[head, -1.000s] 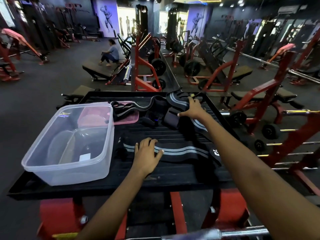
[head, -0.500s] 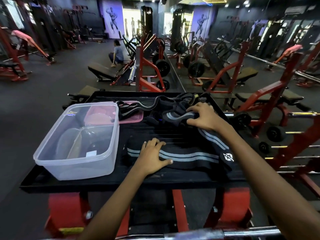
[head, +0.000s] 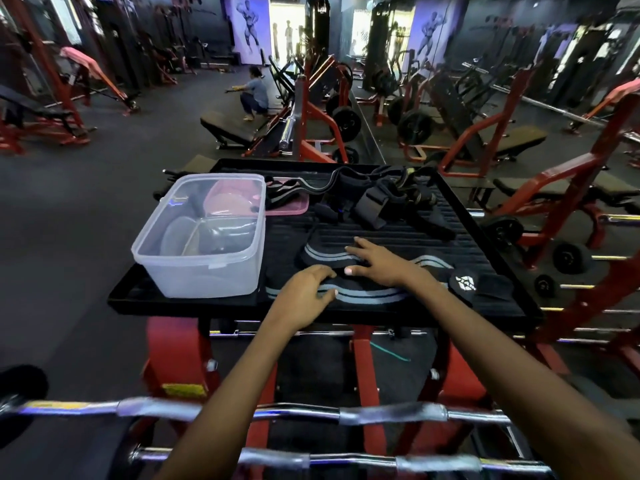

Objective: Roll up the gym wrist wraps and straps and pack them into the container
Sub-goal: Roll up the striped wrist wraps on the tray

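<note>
Head view, two hands, left hand (head: pixel 303 289), right hand (head: pixel 379 266), fingers flat on one striped wrap (head: pixel 363 296), one container (head: pixel 204 237)

My left hand (head: pixel 304 289) covers a stretch of the striped wrap (head: pixel 363 296), and my right hand (head: pixel 377 265) hides where its folded upper layer meets the lower one. The far pile of straps (head: pixel 377 199) is a dark tangle; I cannot count the pieces. The pink lid (head: pixel 294 207) sits half behind the clear container (head: pixel 204 268) (its shape blurs through the plastic). The near chrome bars (head: pixel 298 414) are smeared, and both my forearms run off the bottom edge.
</note>
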A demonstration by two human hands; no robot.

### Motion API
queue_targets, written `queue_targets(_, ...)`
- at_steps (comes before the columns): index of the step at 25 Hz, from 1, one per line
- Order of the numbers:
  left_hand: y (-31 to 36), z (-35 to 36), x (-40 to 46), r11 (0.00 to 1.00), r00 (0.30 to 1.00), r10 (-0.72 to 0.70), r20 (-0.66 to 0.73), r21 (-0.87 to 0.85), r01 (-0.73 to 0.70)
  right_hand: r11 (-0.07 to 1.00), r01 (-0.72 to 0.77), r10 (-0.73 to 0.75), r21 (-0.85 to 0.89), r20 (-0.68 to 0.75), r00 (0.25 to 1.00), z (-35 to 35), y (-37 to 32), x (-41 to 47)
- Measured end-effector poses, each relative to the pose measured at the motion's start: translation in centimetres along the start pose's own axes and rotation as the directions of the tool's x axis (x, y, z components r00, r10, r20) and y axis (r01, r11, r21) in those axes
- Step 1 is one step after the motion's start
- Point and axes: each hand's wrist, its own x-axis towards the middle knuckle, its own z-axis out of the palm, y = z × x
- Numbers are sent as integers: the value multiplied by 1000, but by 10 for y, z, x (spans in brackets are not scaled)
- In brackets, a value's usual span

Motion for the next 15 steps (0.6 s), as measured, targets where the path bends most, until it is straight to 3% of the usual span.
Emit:
queue_targets(3, -2, -7, -12, 989, 991, -99, -89, 106, 108, 997, 8, -10, -80, -23, 1000, 1, -11, -6)
queue_targets(5, -6, -16, -13, 909, 968, -226, -106, 335, 248, 993, 21, -26, -112, -44, 999, -1, -16, -12)
queue_targets(7, -4, -24, -13, 831, 926, -361, -110, 414, 373, 987, 83, -98, -140, -106, 990, 4, -26, -20)
queue_targets(10, 7, -29, -16, 799, 851, -510, -127, 297, 523, 980, 180, -192, -84, -175, 966, 19, -47, -31)
queue_targets(15, 6, -41, -13, 912, 872, -386, -300, 14, 409, 982, 184, -176, 44, -153, 973, 34, -72, -35)
